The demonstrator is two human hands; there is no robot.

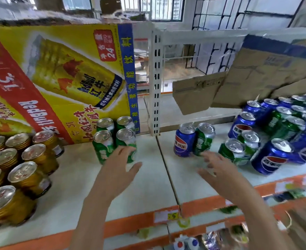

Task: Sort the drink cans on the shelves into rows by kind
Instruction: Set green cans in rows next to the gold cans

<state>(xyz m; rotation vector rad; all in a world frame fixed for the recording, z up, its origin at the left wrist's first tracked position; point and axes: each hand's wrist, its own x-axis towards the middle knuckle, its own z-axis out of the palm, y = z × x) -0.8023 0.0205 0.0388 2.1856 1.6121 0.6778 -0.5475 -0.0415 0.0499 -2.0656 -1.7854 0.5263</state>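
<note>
Both hands are spread open, holding nothing: the left hand (pixel 119 170) near the four green cans (pixel 115 139), the right hand (pixel 218 168) near a mixed blue-and-green pair (pixel 193 139). A careless reach could topple them.

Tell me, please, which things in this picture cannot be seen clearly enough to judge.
All in the head view:
- Gold cans: the left edge cuts the rows, so no count.
- Left hand: whether its fingers touch the green cans is unclear.
- Right hand: motion blur hides its fingers.
- Price tag: print too blurred.
- Mixed blue and green cans: they overlap and run off the right edge.
</note>
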